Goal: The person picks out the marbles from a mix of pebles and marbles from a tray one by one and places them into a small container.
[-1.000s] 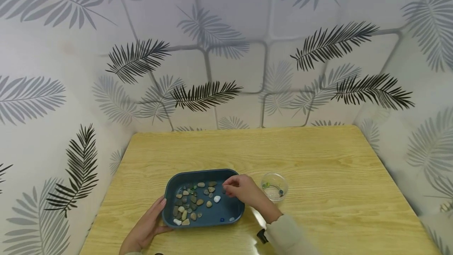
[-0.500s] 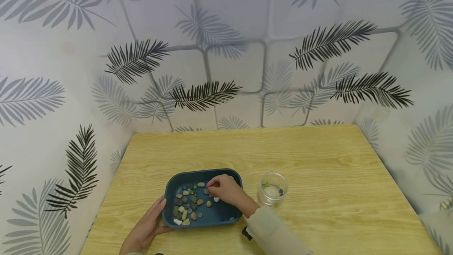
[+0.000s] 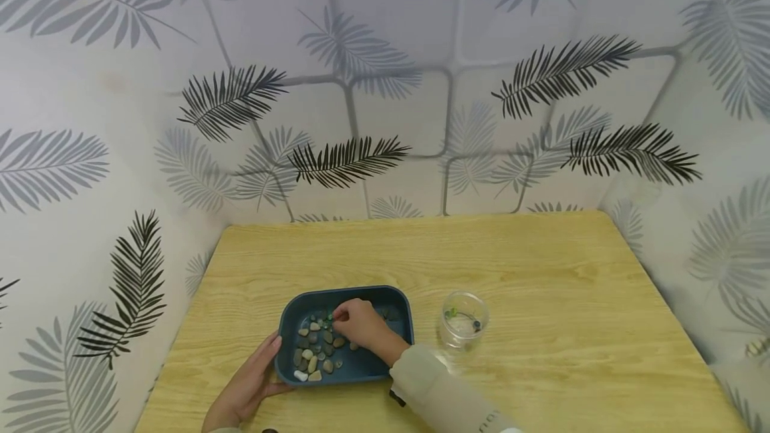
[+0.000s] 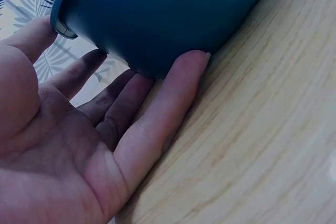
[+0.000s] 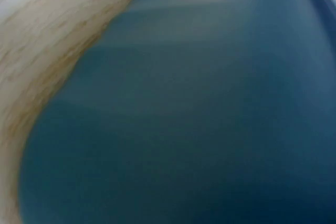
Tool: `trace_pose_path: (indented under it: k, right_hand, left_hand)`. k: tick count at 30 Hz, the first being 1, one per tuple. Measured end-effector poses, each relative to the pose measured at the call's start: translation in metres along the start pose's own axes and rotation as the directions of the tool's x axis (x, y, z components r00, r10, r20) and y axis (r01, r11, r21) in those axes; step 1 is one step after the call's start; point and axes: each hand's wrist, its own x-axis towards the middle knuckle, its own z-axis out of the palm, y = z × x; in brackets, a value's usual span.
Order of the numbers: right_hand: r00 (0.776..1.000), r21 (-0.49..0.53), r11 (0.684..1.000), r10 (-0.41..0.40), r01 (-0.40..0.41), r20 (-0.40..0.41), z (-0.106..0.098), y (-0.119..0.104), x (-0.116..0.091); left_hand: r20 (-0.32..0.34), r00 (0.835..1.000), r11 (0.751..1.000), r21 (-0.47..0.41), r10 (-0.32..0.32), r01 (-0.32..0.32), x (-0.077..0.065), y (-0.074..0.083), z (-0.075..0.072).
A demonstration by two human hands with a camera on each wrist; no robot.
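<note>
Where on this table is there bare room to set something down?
The table is bare right of the clear cup and between the tray and the back wall. Crowded spots: the tray's left half, scattered with pebbles, the right hand beside them; and the tray's left end, which the left hand touches.

Only one marking to log: small dark lettering [image 3: 490, 421] on the person's pale beige right sleeve [image 3: 445, 389], low in the head view, close to the bottom edge. Three characters visible, best read "nou" — tentative, since they're tiny and soft. The line sits at a slant, rising toward the right, across the sleeve rather than along it. Can't tell whether it's a whole word or a fragment, or which way up it's meant to be read. Both wrist views — nothing legible.
</note>
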Motion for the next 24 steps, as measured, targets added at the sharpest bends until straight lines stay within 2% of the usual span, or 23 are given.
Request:
trace_pose_path:
  k: [9, 16, 24]
  right_hand:
    - [1.000, -0.075, 0.997, 0.000, 0.000, -0.007, 0.016, 0.002, 0.005]
    - [1.000, -0.125, 0.992, 0.001, -0.003, -0.020, 0.020, 0.000, 0.010]
    - [0.999, -0.182, 0.983, -0.004, -0.002, -0.034, 0.028, 0.000, 0.014]
  left_hand:
    - [0.031, 1.000, 1.000, 0.022, -0.001, 0.000, 0.001, 0.001, -0.002]
    - [0.008, 1.000, 1.000, 0.021, 0.008, -0.008, -0.001, 0.003, 0.000]
    - [0.025, 1.000, 1.000, 0.000, -0.001, 0.001, -0.001, 0.002, 0.000]
